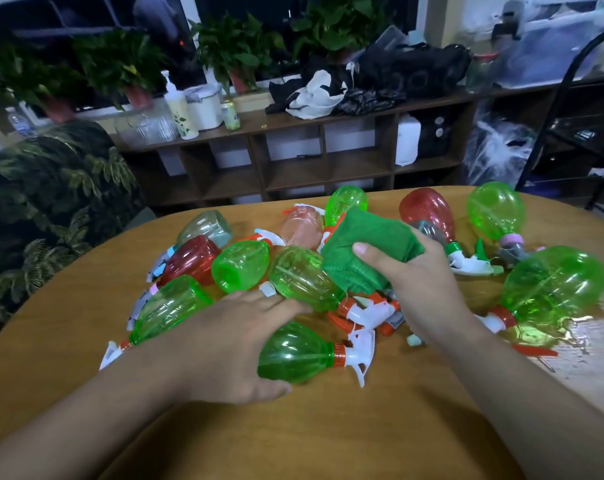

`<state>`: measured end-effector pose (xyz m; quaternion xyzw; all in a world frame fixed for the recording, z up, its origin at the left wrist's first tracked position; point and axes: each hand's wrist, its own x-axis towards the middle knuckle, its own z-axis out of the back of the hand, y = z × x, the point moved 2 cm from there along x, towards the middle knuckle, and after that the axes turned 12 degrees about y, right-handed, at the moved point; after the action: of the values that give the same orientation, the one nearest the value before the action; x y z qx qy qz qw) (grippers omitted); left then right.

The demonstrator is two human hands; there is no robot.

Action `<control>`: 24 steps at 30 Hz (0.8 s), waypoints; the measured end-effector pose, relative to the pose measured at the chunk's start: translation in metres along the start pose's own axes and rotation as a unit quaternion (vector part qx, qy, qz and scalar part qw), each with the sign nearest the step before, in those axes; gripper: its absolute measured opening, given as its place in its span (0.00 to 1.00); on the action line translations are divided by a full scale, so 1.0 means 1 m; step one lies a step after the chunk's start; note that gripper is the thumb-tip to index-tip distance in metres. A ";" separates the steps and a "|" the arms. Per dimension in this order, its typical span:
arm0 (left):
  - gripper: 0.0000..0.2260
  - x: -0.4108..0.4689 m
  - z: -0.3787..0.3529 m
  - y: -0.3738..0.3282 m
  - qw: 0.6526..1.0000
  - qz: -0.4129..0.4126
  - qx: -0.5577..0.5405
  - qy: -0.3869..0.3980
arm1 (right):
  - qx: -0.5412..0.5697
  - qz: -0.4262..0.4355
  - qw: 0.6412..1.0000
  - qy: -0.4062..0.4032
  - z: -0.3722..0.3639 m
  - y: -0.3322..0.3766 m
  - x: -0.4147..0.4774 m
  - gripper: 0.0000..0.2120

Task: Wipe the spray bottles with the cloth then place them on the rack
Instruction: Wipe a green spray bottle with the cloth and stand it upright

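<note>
Head view: the left grip (231, 341) is curled round the body of the near green bottle (297, 355), fingers over the top and thumb beneath. The bottle lies on its side at the near edge of the pile of spray bottles (304, 275) on the table (328, 438), with its white trigger head (359, 355) pointing right. The right grip (425, 278) is closed on the bunched green cloth (359, 251), thumb pressed on top, and hovers over the middle of the pile, just beyond the held bottle.

The step in hand looks like picking this bottle out for wiping. It would go best lifted straight up and toward the person, since neighbouring trigger heads lie close and could snag. Spreading the cloth flatter in the palm should cover more plastic per stroke. Turning the bottle with the left grip while the cloth wraps it, neck and trigger included, would clean it all round. The black rack (584, 133) stands far right, well apart from the table's pile.
</note>
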<state>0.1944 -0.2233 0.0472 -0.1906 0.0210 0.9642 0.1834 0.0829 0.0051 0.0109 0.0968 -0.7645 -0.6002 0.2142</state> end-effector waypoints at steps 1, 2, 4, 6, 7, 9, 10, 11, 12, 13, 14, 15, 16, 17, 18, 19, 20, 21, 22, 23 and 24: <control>0.44 -0.001 -0.001 0.000 1.000 -0.004 -0.004 0.000 | 0.001 -0.002 1.000 0.002 -0.001 -0.001 -0.001 0.14; 0.44 -0.003 -0.002 -0.001 1.000 -0.007 -0.006 0.003 | -0.001 -0.004 1.000 0.003 -0.001 -0.002 -0.003 0.14; 0.45 -0.007 -0.005 -0.003 1.000 -0.015 -0.008 0.009 | -0.011 -0.011 1.000 0.007 -0.002 -0.005 -0.007 0.14; 0.45 -0.011 -0.009 -0.005 1.000 -0.020 -0.015 0.010 | -0.019 -0.015 1.000 0.014 -0.001 -0.006 -0.012 0.15; 0.45 -0.012 -0.010 -0.007 1.000 -0.022 -0.018 0.006 | -0.018 -0.014 1.000 0.016 -0.001 -0.006 -0.015 0.15; 0.45 -0.016 -0.013 -0.012 0.999 -0.025 -0.027 0.004 | -0.018 -0.013 1.000 0.016 0.001 -0.006 -0.020 0.15; 0.45 -0.018 -0.014 -0.015 0.999 -0.025 -0.034 0.003 | -0.020 -0.011 1.000 0.015 0.003 -0.006 -0.023 0.15; 0.45 -0.021 -0.016 -0.018 0.999 -0.025 -0.043 -0.001 | -0.022 -0.008 1.000 0.013 0.003 -0.005 -0.026 0.14; 0.45 -0.024 -0.017 -0.020 0.998 -0.024 -0.053 -0.004 | -0.021 -0.003 1.000 0.010 0.004 -0.004 -0.028 0.14; 0.45 -0.026 -0.018 -0.021 0.998 -0.023 -0.061 -0.006 | -0.018 0.002 1.000 0.005 0.004 -0.003 -0.030 0.14; 0.45 -0.029 -0.019 -0.022 0.997 -0.022 -0.070 -0.008 | -0.013 0.008 1.000 -0.001 0.005 -0.003 -0.031 0.13; 0.45 -0.031 -0.021 -0.023 0.997 -0.020 -0.077 -0.010 | -0.008 0.012 1.000 -0.008 0.004 -0.002 -0.032 0.13; 0.45 -0.033 -0.021 -0.024 0.996 -0.017 -0.082 -0.013 | -0.006 0.016 1.000 -0.016 0.004 -0.001 -0.032 0.12; 0.45 -0.036 -0.022 -0.025 0.996 -0.014 -0.086 -0.018 | -0.007 0.020 1.000 -0.023 0.003 0.000 -0.034 0.12; 0.45 -0.038 -0.022 -0.026 0.996 -0.011 -0.087 -0.024 | -0.011 0.023 0.999 -0.026 0.002 0.001 -0.035 0.12; 0.45 -0.041 -0.023 -0.026 0.996 -0.007 -0.088 -0.031 | -0.011 0.025 0.999 -0.026 0.001 0.002 -0.037 0.12; 0.45 -0.045 -0.023 -0.027 0.995 -0.003 -0.094 -0.037 | -0.009 0.028 0.999 -0.026 0.001 0.003 -0.039 0.13; 0.44 -0.048 -0.025 -0.027 0.994 0.002 -0.103 -0.042 | -0.006 0.029 0.999 -0.031 0.000 0.004 -0.041 0.13; 0.43 -0.053 -0.025 -0.028 0.992 0.005 -0.115 -0.049 | -0.004 0.035 0.999 -0.037 0.001 0.004 -0.043 0.13; 0.42 -0.058 -0.026 -0.027 0.990 0.009 -0.128 -0.057 | 0.001 0.041 0.998 -0.043 0.001 0.005 -0.045 0.13; 0.42 -0.064 -0.026 -0.028 0.988 0.015 -0.142 -0.065 | 0.006 0.048 0.998 -0.048 0.002 0.007 -0.048 0.13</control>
<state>0.2690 -0.2226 0.0479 -0.1516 -0.1249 0.9704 0.1405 0.1254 0.0277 0.0069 0.0326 -0.7809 -0.5890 0.2053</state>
